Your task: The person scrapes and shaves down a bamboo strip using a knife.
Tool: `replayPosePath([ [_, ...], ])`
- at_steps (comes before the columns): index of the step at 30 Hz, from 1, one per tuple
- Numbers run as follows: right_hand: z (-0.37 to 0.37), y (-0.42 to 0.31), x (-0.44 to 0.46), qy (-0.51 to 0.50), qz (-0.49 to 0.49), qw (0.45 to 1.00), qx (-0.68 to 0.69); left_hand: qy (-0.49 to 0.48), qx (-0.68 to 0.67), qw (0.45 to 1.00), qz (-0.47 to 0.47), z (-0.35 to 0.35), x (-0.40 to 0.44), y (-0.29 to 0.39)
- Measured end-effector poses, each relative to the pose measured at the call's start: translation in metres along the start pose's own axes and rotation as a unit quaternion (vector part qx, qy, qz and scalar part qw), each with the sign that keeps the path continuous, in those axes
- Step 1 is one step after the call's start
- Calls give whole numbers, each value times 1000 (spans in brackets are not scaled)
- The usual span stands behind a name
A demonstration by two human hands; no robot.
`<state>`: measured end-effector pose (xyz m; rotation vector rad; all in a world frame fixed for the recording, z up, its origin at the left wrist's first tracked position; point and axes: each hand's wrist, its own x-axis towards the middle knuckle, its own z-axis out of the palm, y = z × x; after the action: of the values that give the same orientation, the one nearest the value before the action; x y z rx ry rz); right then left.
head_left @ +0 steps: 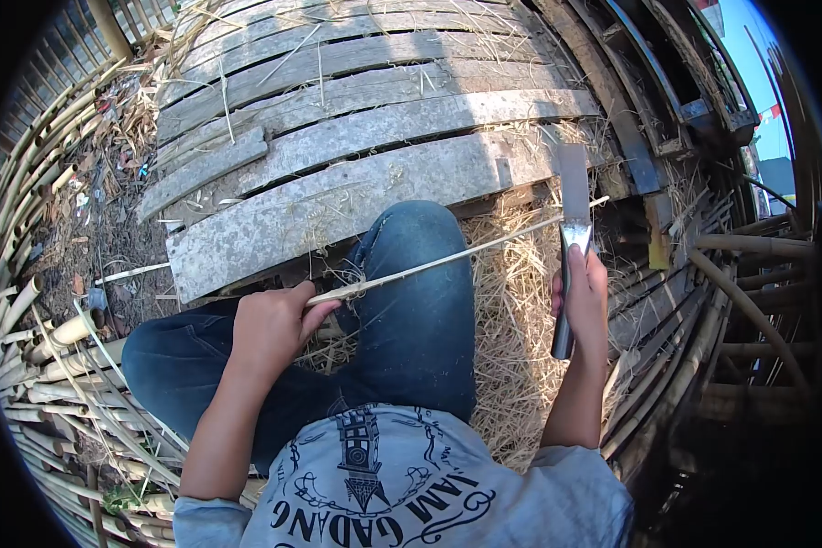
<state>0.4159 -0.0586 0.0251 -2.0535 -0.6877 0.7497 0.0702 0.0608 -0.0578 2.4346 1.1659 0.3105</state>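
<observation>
Shirt (pixel 365 493) nearest; pale strip (pixel 429 263) slants forward-right; knife (pixel 574 190) points forward.

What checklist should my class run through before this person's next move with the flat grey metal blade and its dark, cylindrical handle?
1. Bare left hand gripping the pale, slender bamboo strip near one end: ok.
2. Bare right hand closed round the dark, cylindrical handle: ok.
3. Left hand apart from the flat grey metal blade: ok, the blade is near the strip's far end.
4. Blue denim-covered knee out of the strip's line: not ok, the strip crosses over it.
5. Blade edge touching the strip: cannot tell.
</observation>
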Motion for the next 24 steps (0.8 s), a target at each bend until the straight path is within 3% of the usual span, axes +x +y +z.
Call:
replayPosePath([
  [5,18,3,-7,-35,-28,998,-36,17,6,1000,3,3,3,4],
  [10,65,-1,-46,-161,-19,986,-26,25,-9,1000,1,13,0,5],
  [13,62,-6,-48,-174,-17,984,-27,3,-23,1000,-10,13,-1,2],
  [17,12,3,-8,-4,-95,993,-66,-24,-54,998,-33,11,-1,2],
  [18,1,3,0,22,-68,995,-66,-26,-58,997,-32,10,0,3],
  [24,6,11,3,30,-23,997,-70,-30,-20,999,-35,7,9,5],
])
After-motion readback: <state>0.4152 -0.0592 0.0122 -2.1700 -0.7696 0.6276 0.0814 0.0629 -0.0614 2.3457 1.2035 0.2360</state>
